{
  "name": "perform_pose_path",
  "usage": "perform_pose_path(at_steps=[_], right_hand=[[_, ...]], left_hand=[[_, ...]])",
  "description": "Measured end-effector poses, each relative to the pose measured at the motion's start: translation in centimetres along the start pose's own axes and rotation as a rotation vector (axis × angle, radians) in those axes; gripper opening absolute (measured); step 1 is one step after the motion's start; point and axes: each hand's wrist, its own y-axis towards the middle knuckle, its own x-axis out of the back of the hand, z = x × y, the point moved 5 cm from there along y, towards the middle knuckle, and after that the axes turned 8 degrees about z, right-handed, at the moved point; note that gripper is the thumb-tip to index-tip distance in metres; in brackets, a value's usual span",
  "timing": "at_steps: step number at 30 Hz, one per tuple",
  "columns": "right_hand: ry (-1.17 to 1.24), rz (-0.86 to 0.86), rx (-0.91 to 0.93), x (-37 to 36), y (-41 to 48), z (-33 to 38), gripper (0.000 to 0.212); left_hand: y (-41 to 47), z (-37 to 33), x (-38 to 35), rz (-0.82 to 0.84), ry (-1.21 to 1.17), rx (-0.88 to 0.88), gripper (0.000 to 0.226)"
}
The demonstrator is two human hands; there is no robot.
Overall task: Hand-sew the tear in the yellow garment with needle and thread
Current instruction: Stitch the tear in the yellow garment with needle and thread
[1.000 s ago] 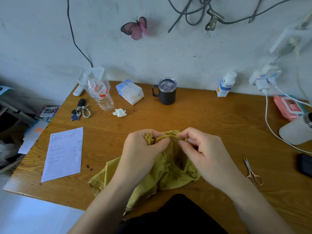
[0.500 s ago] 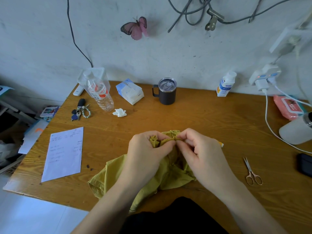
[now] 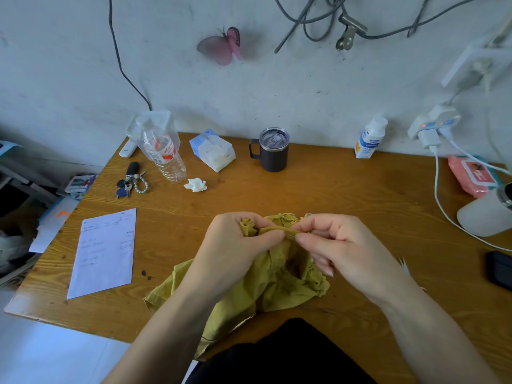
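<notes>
Wooden counter (image 3: 332, 189): brown, grain visible, carries everything; pale wall behind it.
Yellow garment (image 3: 266, 289): crumpled on the counter under and between both hands. Upper edge is bunched into a narrow ridge held up at the fingers, the rest trails below them and over the near counter edge.
Left hand (image 3: 235, 245): fingers (image 3: 266, 236) curled, gripping the bunched top of the garment; thumb presses the ridge from the near side.
Right hand (image 3: 346, 245): fingers (image 3: 310, 239) curled, thumb and index pinching the right end of the same ridge, tips just beside the left thumb. Other fingers are tucked in.
Needle/thread: cannot tell, too small to make out at the pinch.
Paper sheet (image 3: 105, 253): white, faint writing, flat, well left of the fingers.
Water bottle (image 3: 163, 153): clear plastic with a red label, far left beyond the fingers, leaning.
Mug (image 3: 274, 151): dark with a clear lid, straight beyond the fingers, near the wall.
Tissue pack (image 3: 213, 151): blue-white, between bottle and mug.
Wipes pack (image 3: 471, 174): pink, far right of the fingers.
White bottle (image 3: 370, 139): blue label, upright at the wall, beyond and right of the fingers.
Keys (image 3: 131, 181): bunch with bead loop, left of the water bottle.
Crumpled tissue (image 3: 196, 185): white, beyond the left fingers, just beside the bottle base.
</notes>
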Motion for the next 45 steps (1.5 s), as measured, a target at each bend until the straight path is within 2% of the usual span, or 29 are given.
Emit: perform_pose_path(at_steps=[5, 8, 17, 20, 24, 28, 33, 41, 45], right_hand=[[0.279, 0.122, -0.048, 0.2, 0.0, -0.8, 0.015], [0.422, 0.190, -0.076, 0.1, 0.1, -1.1, 0.009], [0.589, 0.250, -0.112, -0.1, 0.4, -2.1, 0.016], [0.590, 0.239, -0.098, -0.2, 0.4, -2.0, 0.009], [0.556, 0.190, -0.072, -0.3, 0.3, -1.9, 0.013], [0.401, 0.121, -0.021, -0.5, 0.3, -1.7, 0.007], [0.238, 0.027, 0.084, -0.9, 0.4, -1.3, 0.017], [0.247, 0.068, 0.128, -0.8, 0.2, -1.6, 0.013], [0.205, 0.051, 0.150, -1.0, 0.3, -1.2, 0.007]], left_hand=[[0.2, 0.2, -0.3, 0.165, -0.169, 0.113, 0.012], [0.2, 0.5, -0.7, 0.262, -0.332, 0.193, 0.004], [0.6, 1.2, -1.0, 0.346, -0.465, 0.252, 0.012], [0.6, 1.2, -1.2, 0.358, -0.500, 0.246, 0.008], [0.6, 1.3, -1.4, 0.358, -0.546, 0.233, 0.004], [0.6, 1.7, -1.6, 0.374, -0.570, 0.239, 0.009], [0.6, 2.2, -1.9, 0.364, -0.587, 0.246, 0.010], [0.4, 2.0, -1.5, 0.374, -0.631, 0.226, 0.008], [0.4, 2.1, -2.4, 0.406, -0.620, 0.225, 0.014]])
